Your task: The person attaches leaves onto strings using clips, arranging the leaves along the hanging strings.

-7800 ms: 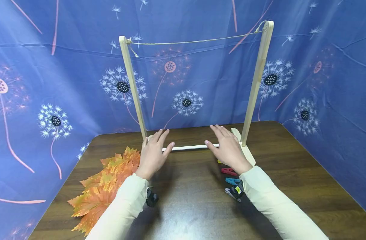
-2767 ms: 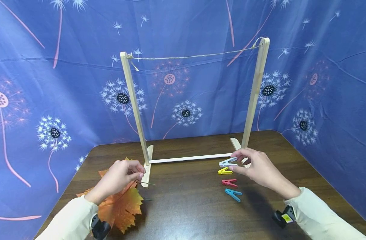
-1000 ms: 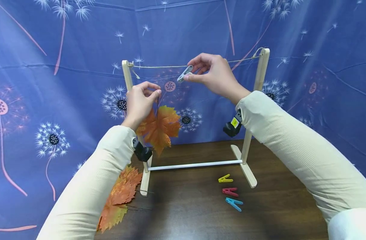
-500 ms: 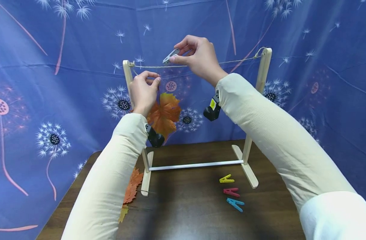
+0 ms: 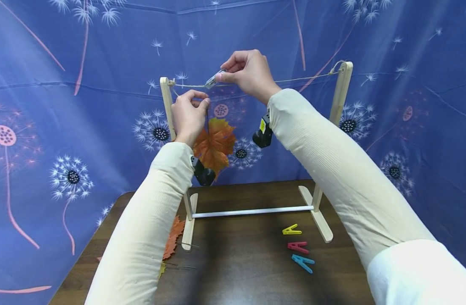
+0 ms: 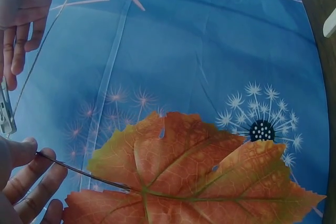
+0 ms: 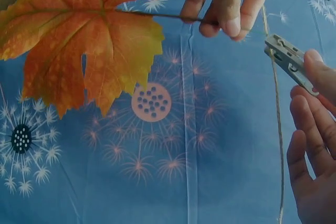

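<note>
My left hand pinches the thin stem of an orange artificial maple leaf, which hangs below the fingers. In the left wrist view the leaf spreads across the lower half, its stem running to the thumb and fingertips. My right hand holds a pale grey clothespin between thumb and fingers, just above and right of the left fingertips. The clothespin's tip is right at the twine in the right wrist view. That twine is strung between two wooden posts.
The wooden stand has a left post, a right post and a white crossbar. Yellow, red and blue clothespins lie on the brown table. More leaves lie at left, partly behind the left sleeve.
From lying on the table, the leaf and the grey clothespin were picked up and raised to the twine. Over the last second the right hand moved left, and the clothespin came down onto the twine.
</note>
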`<state>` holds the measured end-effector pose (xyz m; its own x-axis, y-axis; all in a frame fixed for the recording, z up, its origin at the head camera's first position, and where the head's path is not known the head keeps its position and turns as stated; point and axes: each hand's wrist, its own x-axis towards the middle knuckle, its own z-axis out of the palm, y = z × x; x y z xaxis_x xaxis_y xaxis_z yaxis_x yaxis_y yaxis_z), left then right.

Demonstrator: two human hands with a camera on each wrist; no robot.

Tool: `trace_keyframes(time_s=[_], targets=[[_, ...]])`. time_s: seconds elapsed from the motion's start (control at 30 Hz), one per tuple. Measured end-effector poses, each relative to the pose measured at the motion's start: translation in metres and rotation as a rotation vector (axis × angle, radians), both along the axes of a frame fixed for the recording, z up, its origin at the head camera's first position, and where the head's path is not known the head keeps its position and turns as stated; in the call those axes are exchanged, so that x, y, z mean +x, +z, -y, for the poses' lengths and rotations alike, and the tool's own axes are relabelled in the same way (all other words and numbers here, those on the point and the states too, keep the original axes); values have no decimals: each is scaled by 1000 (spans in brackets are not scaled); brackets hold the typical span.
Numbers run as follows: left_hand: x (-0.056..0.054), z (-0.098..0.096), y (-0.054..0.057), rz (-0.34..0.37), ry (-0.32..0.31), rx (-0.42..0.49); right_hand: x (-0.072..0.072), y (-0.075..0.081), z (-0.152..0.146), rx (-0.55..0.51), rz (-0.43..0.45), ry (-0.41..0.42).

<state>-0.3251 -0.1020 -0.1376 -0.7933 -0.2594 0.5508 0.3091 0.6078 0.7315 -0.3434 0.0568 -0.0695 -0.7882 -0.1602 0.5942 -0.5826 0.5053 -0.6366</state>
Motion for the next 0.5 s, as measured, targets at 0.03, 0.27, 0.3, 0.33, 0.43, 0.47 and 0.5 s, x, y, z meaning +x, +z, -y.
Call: trace_keyframes(time_s=[0.03, 0.27, 0.3, 0.33, 0.43, 0.47, 0.5], targets=[[-1, 1, 0, -3, -2, 3, -1, 0, 0, -1, 10, 2], [-3, 3, -1, 2, -7, -6, -5, -1, 4, -11, 51, 20], [-4, 4, -1, -1, -10, -5, -5, -1, 5, -10, 53, 22], [-4, 4, -2, -3, -11, -5, -6, -1, 6, -8, 56, 24], [-5, 4, -2, -22, -14, 2, -6, -1, 8, 12, 67, 17], [-5, 5, -2, -26, -15, 5, -6, 0, 9, 22, 73, 11], [-6, 5, -2, -29, -16, 4, -5, 0, 9, 32, 80, 4]])
